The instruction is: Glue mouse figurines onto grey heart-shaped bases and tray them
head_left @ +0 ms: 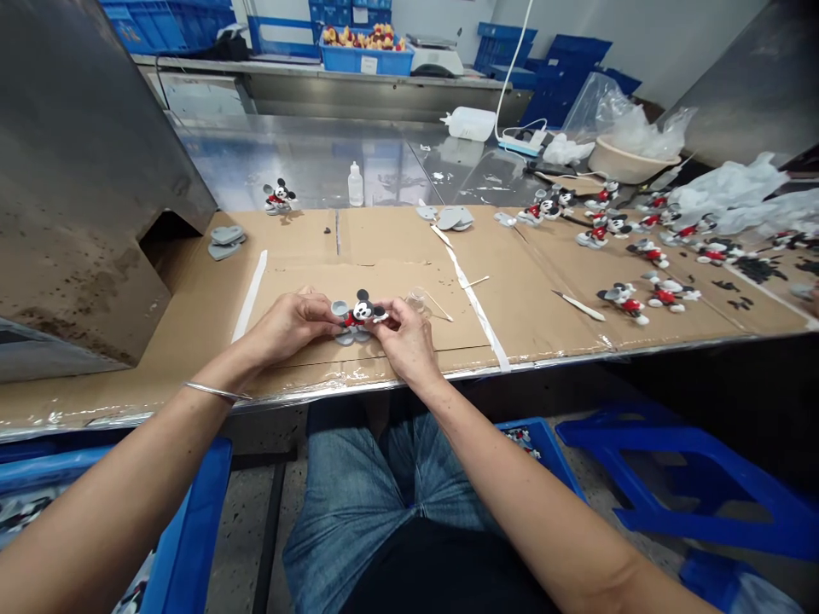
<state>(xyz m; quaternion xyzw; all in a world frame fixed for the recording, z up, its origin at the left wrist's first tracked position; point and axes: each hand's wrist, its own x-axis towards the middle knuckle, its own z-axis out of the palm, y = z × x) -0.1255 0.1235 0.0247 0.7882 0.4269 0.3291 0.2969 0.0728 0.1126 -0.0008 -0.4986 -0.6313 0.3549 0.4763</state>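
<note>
Upright near the front edge of the cardboard-covered bench (377,247) is a small Mickey Mouse figurine (359,319), with black ears, a red body and a grey base. My left hand (295,324) pinches it from the left, by the grey round part. From the other side, the fingers of my right hand (406,337) grip it near its black and white arm. Just behind my right hand stands a small clear jar (417,298), partly covered by the fingers. A cotton swab (440,308) lies beside the jar.
Several finished-looking figurines (646,251) crowd the right side, near a white-handled knife (579,305). Grey bases (227,241) lie left, another figurine (279,196) and a dropper bottle (355,184) behind. A metal housing (83,196) bounds the left. Blue crates (205,512) stand below.
</note>
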